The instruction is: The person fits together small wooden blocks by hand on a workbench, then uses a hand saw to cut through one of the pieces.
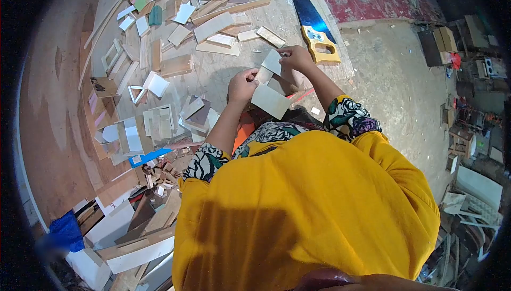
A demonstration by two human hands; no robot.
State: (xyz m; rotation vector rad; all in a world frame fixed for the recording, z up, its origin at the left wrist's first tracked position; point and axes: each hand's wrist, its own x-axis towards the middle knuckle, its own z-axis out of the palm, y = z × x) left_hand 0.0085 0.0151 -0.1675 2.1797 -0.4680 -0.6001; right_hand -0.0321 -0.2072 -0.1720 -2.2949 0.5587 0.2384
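Observation:
My left hand (245, 84) is closed, its fingertips pinching the edge of a small wooden piece (263, 75). A pale flat square panel (270, 100) lies just below those fingers, close to my body. Across from it, my right hand (296, 58) bends its fingers over the corner of another pale thin panel (272, 61). That panel meets the small wooden piece between my hands. A darker board (282, 85) shows partly beneath them.
A handsaw with a yellow handle (320, 44) lies beyond my right hand. Wood offcuts (213, 26) are scattered over the worktable (213, 70). To the left stand small white frames (137, 94) and stacked panels (158, 122). More scraps (159, 176) lie lower left.

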